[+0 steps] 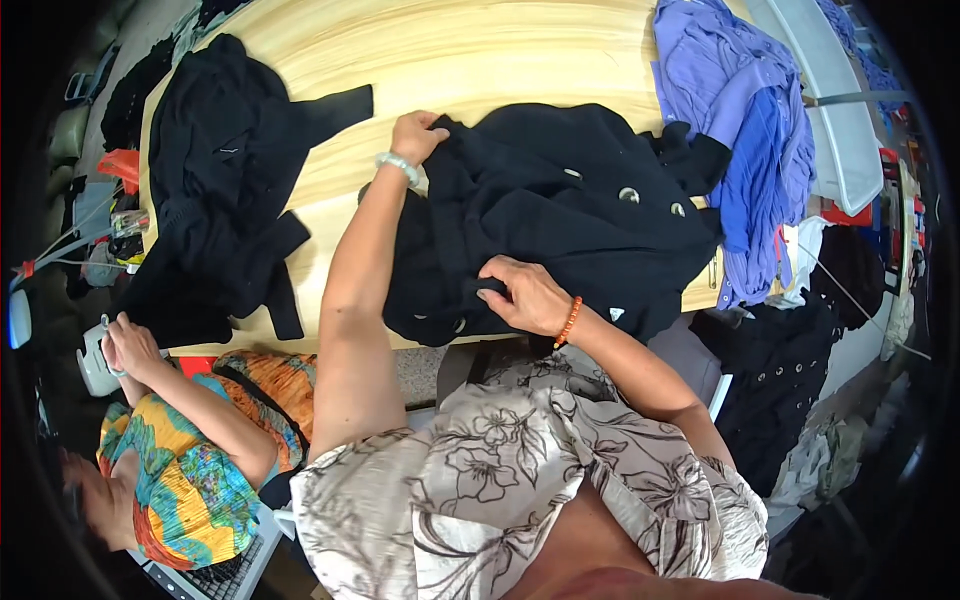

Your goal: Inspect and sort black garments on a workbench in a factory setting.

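Black coat (pixel 560 210), one of two on the table (pixel 450 60), gripped by both hands: left (pixel 415 135), right (pixel 525 295).

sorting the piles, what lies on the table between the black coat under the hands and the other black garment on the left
Only bare wooden table shows between the black coat and the black garment in the head view.

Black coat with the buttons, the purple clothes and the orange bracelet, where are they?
black coat (pixel 560 200), head view, on its front panel near the buttons.
purple clothes (pixel 740 110), head view, on the middle of the pile.
orange bracelet (pixel 568 322), head view, on the beads at the right wrist.
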Motion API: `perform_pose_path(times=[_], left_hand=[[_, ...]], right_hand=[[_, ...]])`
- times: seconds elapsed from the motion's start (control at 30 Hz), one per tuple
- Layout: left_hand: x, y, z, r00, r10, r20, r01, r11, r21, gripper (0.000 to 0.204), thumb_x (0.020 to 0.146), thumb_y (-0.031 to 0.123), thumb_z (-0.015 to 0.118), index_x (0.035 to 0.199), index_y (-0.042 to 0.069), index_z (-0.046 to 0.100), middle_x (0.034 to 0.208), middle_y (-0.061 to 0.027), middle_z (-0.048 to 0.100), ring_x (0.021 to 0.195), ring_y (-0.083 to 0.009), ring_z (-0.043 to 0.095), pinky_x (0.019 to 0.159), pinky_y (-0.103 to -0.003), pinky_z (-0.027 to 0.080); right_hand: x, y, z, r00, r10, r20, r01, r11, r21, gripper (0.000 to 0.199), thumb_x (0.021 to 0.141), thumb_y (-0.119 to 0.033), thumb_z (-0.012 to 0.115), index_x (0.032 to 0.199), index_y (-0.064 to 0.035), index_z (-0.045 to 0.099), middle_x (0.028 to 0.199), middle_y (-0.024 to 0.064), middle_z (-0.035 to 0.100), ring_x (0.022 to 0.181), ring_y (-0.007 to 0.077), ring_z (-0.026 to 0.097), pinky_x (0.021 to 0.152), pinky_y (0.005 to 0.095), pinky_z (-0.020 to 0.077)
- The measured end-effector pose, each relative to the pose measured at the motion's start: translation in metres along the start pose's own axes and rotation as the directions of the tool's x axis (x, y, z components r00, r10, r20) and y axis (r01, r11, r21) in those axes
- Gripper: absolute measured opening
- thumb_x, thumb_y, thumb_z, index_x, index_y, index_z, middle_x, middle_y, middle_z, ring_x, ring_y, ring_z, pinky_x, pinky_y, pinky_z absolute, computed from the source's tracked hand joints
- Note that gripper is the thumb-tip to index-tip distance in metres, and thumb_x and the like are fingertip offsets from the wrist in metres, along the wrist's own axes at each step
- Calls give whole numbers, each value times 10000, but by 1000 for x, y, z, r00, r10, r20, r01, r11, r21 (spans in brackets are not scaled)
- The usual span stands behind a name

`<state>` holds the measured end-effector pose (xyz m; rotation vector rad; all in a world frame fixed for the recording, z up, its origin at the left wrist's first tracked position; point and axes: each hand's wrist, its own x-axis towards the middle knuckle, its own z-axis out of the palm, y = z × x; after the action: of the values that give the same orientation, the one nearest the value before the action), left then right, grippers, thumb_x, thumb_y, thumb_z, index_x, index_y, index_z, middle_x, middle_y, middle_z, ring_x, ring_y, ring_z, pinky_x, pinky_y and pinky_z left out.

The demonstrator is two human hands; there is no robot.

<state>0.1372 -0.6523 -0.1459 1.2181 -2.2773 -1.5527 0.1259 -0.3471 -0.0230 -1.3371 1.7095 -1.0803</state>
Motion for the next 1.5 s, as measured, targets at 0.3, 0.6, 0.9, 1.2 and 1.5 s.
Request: perform_pose_path(times=[0.3, 0.6, 0.9, 1.2, 1.5], left_hand=[[-223, 79, -3, 779, 553, 296, -611, 775, 160, 205, 749, -70, 622, 923, 38, 612, 947, -130, 589, 871, -325, 581, 761, -370, 473], [-215, 63, 15, 961, 165, 220, -107, 961, -254, 112, 812, 5, 708, 901, -19, 645, 756, -8, 655, 655, -30, 570, 573, -188, 460], [-235, 63, 10, 955, 99, 280, 102, 777, -622, 91, 863, -11, 628, 939, -6, 678, 872, -26, 692, 733, -48, 578, 651, -190, 445], [-246, 81, -10, 887, 280, 368, -106, 898, -427, 311, 847, 60, 693, 1130, -49, 627, 913, -25, 654, 784, -89, 583, 758, -234, 485], [-260, 76, 11, 910, 415, -7, -414, 907, -77, 136, 836, -34, 604, 950, -7, 674, 771, -82, 623, 590, -131, 549, 553, -247, 428]], right_hand=[[-22, -30, -22, 996, -87, 21, 89, 992, -88, 170, 791, -84, 626, 938, -32, 559, 862, 112, 576, 645, 305, 592, 577, 394, 477], [-13, -36, -17, 1000, 14, 9, -11, 958, -286, 174, 795, -72, 630, 943, -27, 551, 898, 140, 545, 725, 365, 607, 630, 447, 493], [-12, -45, -17, 989, 29, -143, -79, 929, -361, 384, 795, -38, 648, 1155, -46, 514, 982, 170, 576, 783, 383, 616, 661, 453, 514], [-13, -29, -30, 989, -142, -49, 114, 920, -375, 346, 791, -105, 657, 1086, 25, 532, 936, 191, 547, 746, 383, 612, 643, 447, 503], [-9, -26, -25, 999, -32, -15, 26, 961, -277, 312, 789, -53, 633, 1082, 46, 589, 913, 199, 582, 758, 397, 608, 676, 440, 508]])
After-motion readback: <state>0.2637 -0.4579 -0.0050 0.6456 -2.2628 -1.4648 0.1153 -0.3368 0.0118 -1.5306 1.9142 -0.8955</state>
